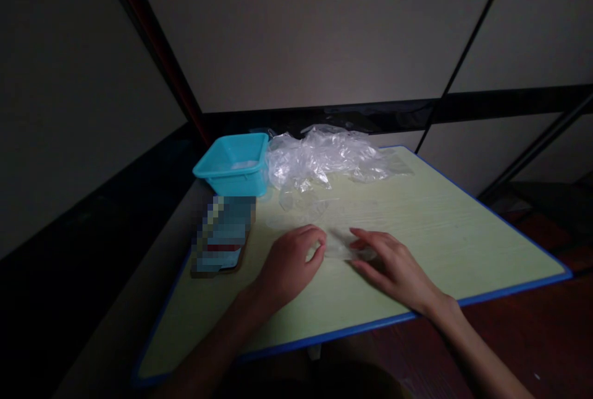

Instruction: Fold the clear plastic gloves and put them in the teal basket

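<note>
My left hand (290, 263) rests on the pale green table (445, 232), fingers curled in a pinch on the left end of a small clear plastic piece (340, 249). My right hand (393, 266) lies on the right end of the same piece, fingers stretched and pressing it down. The plastic piece is thin and see-through, hard to make out in the dim light. Both hands sit near the table's middle, close to the front edge.
A turquoise plastic basket (234, 167) stands at the table's back left. A heap of crumpled clear plastic (324, 158) lies beside it at the back. A flat blurred-out object (222, 235) lies left of my left hand. The table has a blue rim.
</note>
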### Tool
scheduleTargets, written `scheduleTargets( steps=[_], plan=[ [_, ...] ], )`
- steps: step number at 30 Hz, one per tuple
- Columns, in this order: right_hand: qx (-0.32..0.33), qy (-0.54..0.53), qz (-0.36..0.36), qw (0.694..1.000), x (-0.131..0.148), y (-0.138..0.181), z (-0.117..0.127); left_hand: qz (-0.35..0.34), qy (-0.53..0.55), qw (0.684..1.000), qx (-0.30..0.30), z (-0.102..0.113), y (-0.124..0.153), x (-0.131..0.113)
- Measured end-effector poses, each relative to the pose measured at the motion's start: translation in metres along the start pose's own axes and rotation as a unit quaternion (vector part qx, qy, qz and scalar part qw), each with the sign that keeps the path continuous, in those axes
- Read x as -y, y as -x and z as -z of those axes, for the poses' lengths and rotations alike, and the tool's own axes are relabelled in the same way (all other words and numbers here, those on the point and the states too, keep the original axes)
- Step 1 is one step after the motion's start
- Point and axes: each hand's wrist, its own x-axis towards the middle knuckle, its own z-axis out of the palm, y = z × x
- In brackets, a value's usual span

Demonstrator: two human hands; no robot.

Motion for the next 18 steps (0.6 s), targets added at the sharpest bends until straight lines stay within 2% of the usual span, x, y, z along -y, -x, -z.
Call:
scheduleTargets(
  steps=[5, 10, 18],
  plan=[
    [0.006, -0.082, -0.084, 0.993, -0.016, 0.003, 0.010, 0.026, -0.014, 1.000, -0.005, -0.002, -0.022, 0.013],
    [-0.027, -0.161, -0.139, 0.977, -0.027, 0.007, 0.012, 0.056, -0.015, 0.998, -0.017, -0.014, -0.029, 0.023],
    [-0.057, -0.097, -0.162, 0.980, -0.035, 0.006, 0.009, 0.100, -0.031, 0.994, -0.040, -0.028, -0.027, 0.035]
  ],
)
